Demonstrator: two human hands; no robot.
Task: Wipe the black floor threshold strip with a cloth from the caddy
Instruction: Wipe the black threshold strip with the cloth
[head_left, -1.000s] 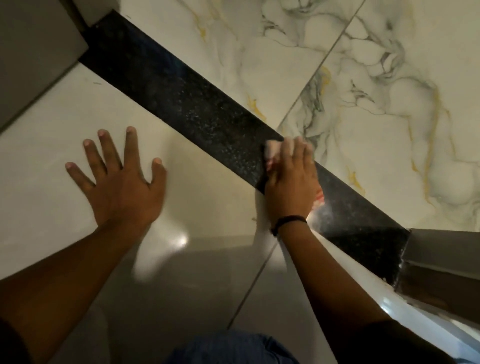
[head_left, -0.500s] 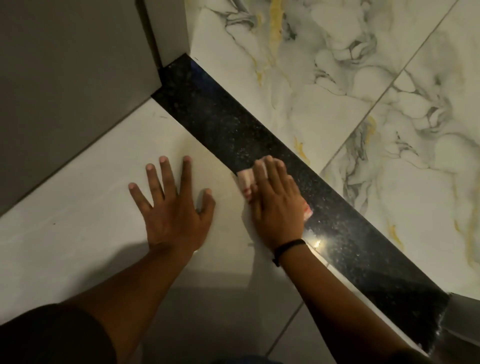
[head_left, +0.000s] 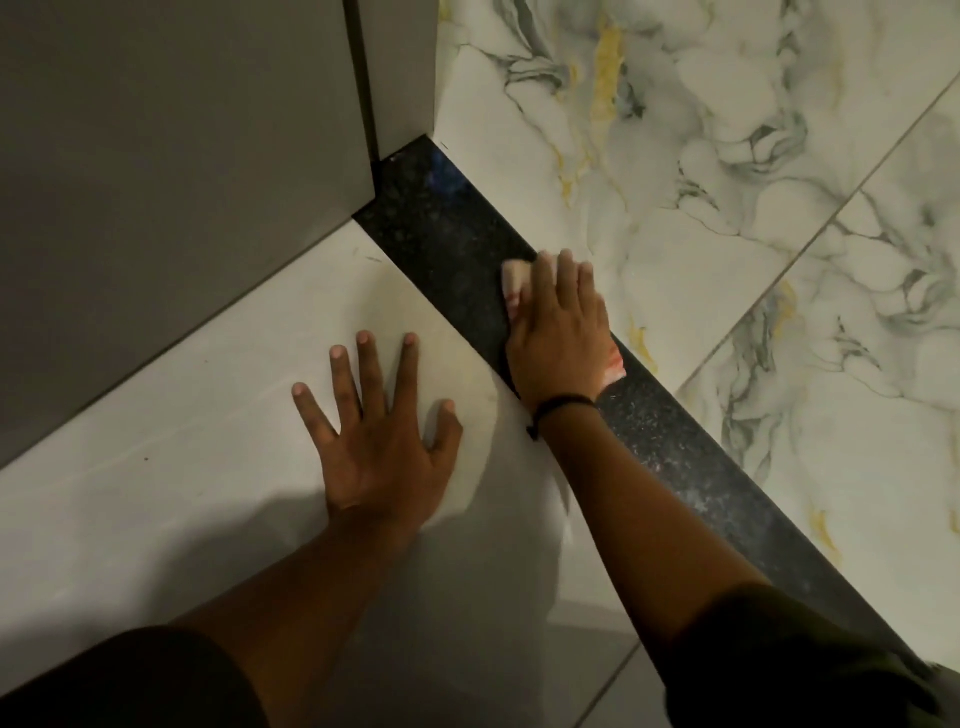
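Note:
The black speckled threshold strip (head_left: 447, 234) runs diagonally from the grey wall corner at upper middle down to the lower right. My right hand (head_left: 558, 332) lies flat on the strip and presses a white cloth with red marks (head_left: 514, 283) onto it; the cloth shows beyond my fingertips and beside my wrist. A black band circles that wrist. My left hand (head_left: 379, 441) rests palm down, fingers spread, on the plain pale tile left of the strip. It holds nothing. No caddy is in view.
A grey wall or door frame (head_left: 182, 182) fills the upper left and meets the strip's far end. White marble tiles with grey and gold veins (head_left: 753, 208) lie right of the strip. Plain pale floor tile (head_left: 182, 493) lies left of it.
My right hand has slid the cloth along the strip toward the wall corner. My left hand shifted along the pale tile the same way, and my view followed.

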